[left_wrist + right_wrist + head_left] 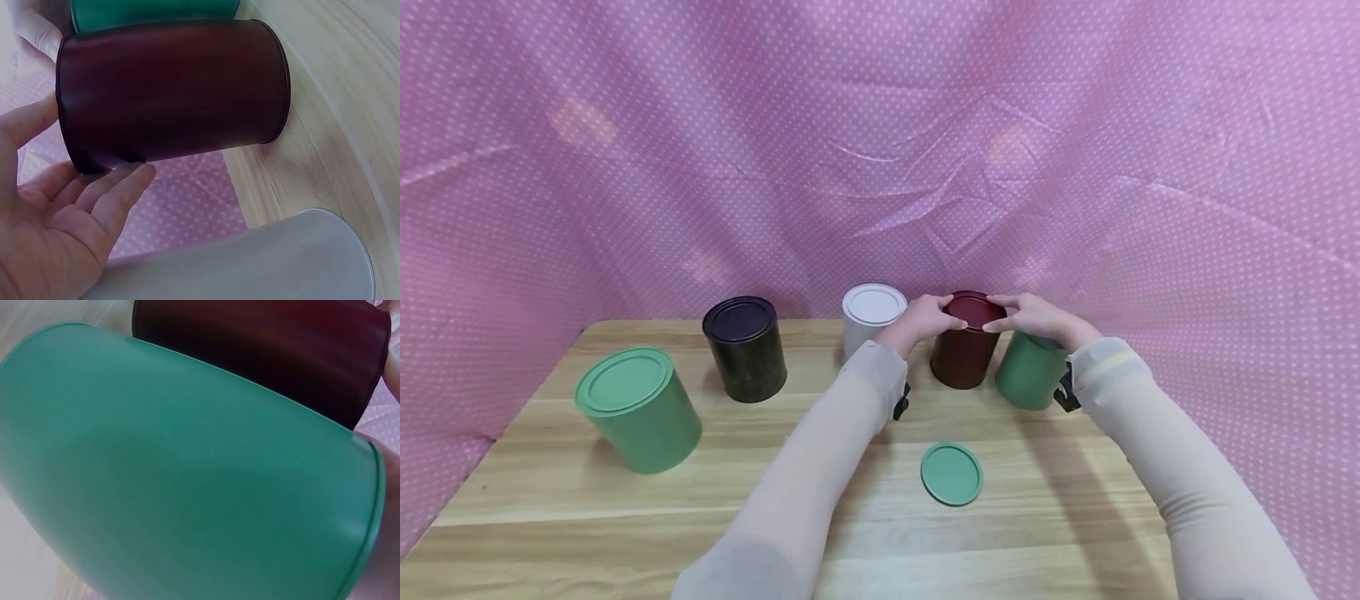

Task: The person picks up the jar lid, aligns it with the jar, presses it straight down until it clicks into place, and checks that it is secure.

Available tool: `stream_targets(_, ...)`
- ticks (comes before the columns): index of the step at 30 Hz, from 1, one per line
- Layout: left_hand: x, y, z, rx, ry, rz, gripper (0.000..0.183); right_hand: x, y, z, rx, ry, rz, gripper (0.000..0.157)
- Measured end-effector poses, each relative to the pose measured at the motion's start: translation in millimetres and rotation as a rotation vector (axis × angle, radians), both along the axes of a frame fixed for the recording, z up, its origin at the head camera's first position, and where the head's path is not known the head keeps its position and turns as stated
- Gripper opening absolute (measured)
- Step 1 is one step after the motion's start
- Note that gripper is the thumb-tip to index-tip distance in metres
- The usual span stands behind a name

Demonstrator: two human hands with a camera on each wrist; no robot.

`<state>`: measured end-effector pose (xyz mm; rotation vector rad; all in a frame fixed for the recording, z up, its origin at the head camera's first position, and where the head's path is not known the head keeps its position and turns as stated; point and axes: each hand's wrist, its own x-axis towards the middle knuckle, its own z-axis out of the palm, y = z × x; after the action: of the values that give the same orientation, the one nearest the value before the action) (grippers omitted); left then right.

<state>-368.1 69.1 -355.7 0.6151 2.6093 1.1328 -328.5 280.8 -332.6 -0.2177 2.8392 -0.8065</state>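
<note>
A dark red canister [958, 360] stands upright toward the back of the table, right of centre. My left hand [921, 321] holds its top rim from the left, thumb on the near side and fingers farther back. From the right, my right hand [1037, 320] grips the same rim in a like way. In the left wrist view, the fingers [119, 194] lie along the side of the canister just by its rim. A green canister [187, 462] stands close on the right, its top mostly hidden under my right hand and wrist. Left of the red one is a white canister [874, 305].
A loose green lid [952, 474] lies flat on the wooden table [895, 542] in front. Farther left stand a black canister [748, 358] and a larger lidded green canister [651, 425]. Pink dotted cloth [880, 167] hangs around the back and sides.
</note>
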Motion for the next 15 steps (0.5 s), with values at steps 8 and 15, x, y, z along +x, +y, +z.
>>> stream_targets(8,3.5,0,2.6,-0.058,0.05,-0.021,0.067,6.6,-5,4.3,-0.019,0.019,0.0,0.078)
stream_targets(15,10.4,-4,-3.1,-0.074,0.048,-0.016,0.068,21.0,-12,5.1,-0.09,0.015,-0.008,0.077)
